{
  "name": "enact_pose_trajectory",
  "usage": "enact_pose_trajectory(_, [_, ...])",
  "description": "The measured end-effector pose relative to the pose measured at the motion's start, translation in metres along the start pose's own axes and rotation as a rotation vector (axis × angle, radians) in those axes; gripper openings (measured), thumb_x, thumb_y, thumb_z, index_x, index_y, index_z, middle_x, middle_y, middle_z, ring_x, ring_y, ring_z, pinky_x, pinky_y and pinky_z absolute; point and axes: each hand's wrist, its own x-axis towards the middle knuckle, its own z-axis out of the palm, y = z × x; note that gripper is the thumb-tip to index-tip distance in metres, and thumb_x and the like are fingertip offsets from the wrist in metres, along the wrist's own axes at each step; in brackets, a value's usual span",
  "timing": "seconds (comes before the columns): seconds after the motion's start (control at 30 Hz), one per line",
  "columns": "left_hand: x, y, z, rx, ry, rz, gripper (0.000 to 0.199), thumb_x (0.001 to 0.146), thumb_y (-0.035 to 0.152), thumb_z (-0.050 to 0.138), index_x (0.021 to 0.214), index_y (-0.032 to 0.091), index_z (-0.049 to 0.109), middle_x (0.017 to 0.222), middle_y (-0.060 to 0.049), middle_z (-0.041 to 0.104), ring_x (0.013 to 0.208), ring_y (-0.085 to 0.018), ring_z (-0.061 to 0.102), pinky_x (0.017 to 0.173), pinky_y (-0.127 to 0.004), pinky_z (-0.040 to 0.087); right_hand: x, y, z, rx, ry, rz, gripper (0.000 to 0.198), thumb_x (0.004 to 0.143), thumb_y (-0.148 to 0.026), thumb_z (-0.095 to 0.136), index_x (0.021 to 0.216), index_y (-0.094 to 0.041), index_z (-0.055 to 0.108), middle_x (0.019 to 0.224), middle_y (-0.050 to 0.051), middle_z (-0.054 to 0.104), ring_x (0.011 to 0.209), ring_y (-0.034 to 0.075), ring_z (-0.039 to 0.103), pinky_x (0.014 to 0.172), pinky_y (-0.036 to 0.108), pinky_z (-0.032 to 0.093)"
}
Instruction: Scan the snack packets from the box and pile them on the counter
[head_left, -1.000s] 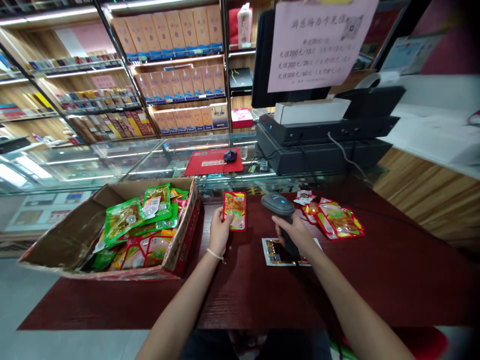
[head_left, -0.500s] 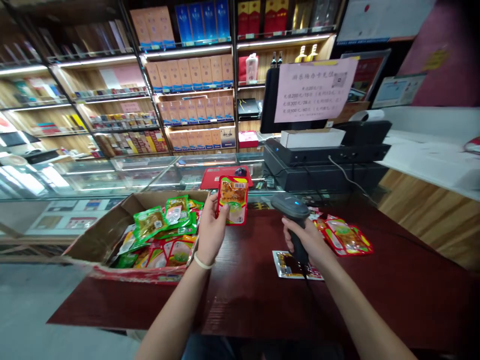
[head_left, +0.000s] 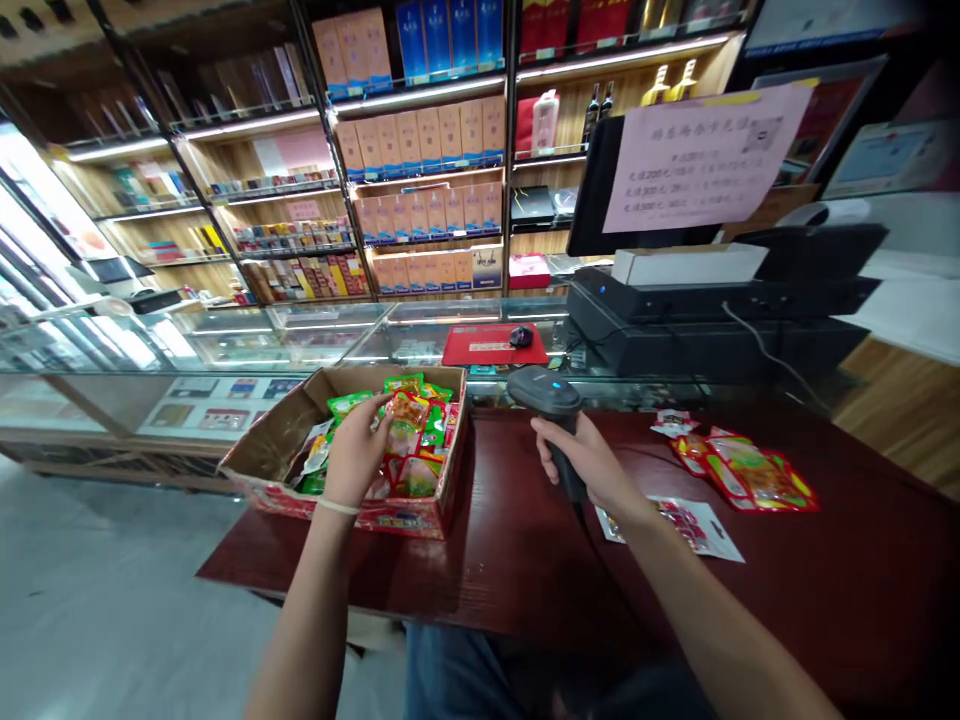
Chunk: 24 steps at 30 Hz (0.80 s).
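Observation:
My left hand [head_left: 358,447] is over the open cardboard box [head_left: 259,480], thumb and fingers closed at the left edge of a red snack packet [head_left: 409,415]. That packet lies against the other green and red snack packets [head_left: 418,478] inside the box. In my right hand [head_left: 592,465] is a black barcode scanner [head_left: 551,392], gripped by its handle, its head pointing left and a small blue light showing on top. Under my right forearm, partly covered, lies a white-edged packet [head_left: 705,530] on the dark red table [head_left: 517,570].
More red snack packets [head_left: 765,475] lie on the table at the right. Behind it stands a glass counter [head_left: 330,345] with a red mat [head_left: 457,345] and a mouse [head_left: 520,337]. A monitor [head_left: 596,190] and a black cash drawer [head_left: 645,345] are at the back right.
My left hand has moved left and down with the red packet, from above the table to the box. The scanner stays in my right hand. The view has shifted leftward.

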Motion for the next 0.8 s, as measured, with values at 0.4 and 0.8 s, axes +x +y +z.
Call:
enact_pose_trajectory(0.4, [-0.03, 0.111, 0.065, -0.333, -0.166, 0.188, 0.029, 0.091, 0.033, 0.052, 0.114, 0.023, 0.065, 0.11, -0.005, 0.071, 0.098, -0.02, 0.067, 0.088, -0.034, 0.053, -0.049, 0.007, -0.067, -0.069, 0.225, 0.065, 0.038, 0.075, -0.051, 0.071, 0.085, -0.023, 0.048, 0.052, -0.009, 0.054, 0.033, 0.009, 0.046, 0.032, 0.02, 0.037])
enact_pose_trajectory(0.8, [-0.073, 0.185, 0.242, -0.42, -0.75, 0.298, 0.022, 0.085, 0.024, 0.058, 0.105, 0.02, 0.067, 0.103, -0.006, 0.072, 0.093, -0.019, 0.066, 0.086, -0.03, 0.05, -0.125, 0.017, -0.18, -0.103, 0.555, 0.115, 0.035, 0.077, -0.049, 0.072, 0.084, -0.022, 0.05, 0.052, -0.007, 0.054, 0.036, 0.009, 0.047, 0.031, 0.02, 0.038])
